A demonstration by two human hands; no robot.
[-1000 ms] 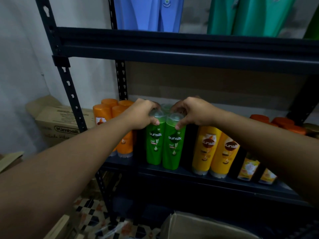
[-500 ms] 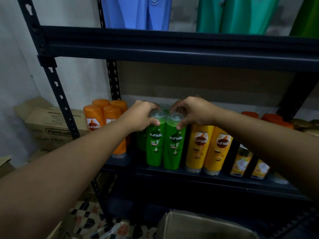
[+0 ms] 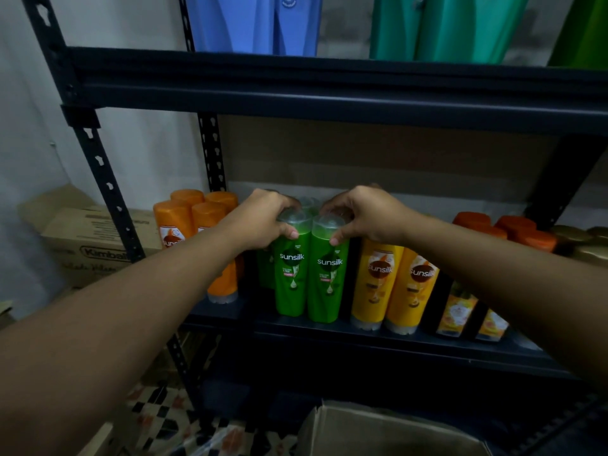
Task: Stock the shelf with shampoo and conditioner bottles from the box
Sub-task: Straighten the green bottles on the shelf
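Note:
Two green Sunsilk bottles stand upright side by side on the dark metal shelf [image 3: 378, 339]. My left hand [image 3: 263, 222] grips the cap end of the left green bottle [image 3: 291, 281]. My right hand [image 3: 365, 215] grips the cap end of the right green bottle [image 3: 327, 287]. More green bottles stand behind them, mostly hidden by my hands. Orange bottles [image 3: 184, 218] stand to the left, two yellow Sunsilk bottles [image 3: 394, 284] to the right. The cardboard box [image 3: 378, 432] lies open at the bottom edge.
Small dark bottles with yellow labels [image 3: 470, 317] and orange-capped bottles [image 3: 513, 228] fill the shelf's right end. A Kimball carton [image 3: 95, 245] sits left of the rack's post [image 3: 105, 179]. Blue and green garments [image 3: 441, 24] hang above the upper shelf. Patterned floor below.
Both hands stay on the two green bottle tops. The view has shifted slightly; the bottles stand in the same spot on the shelf.

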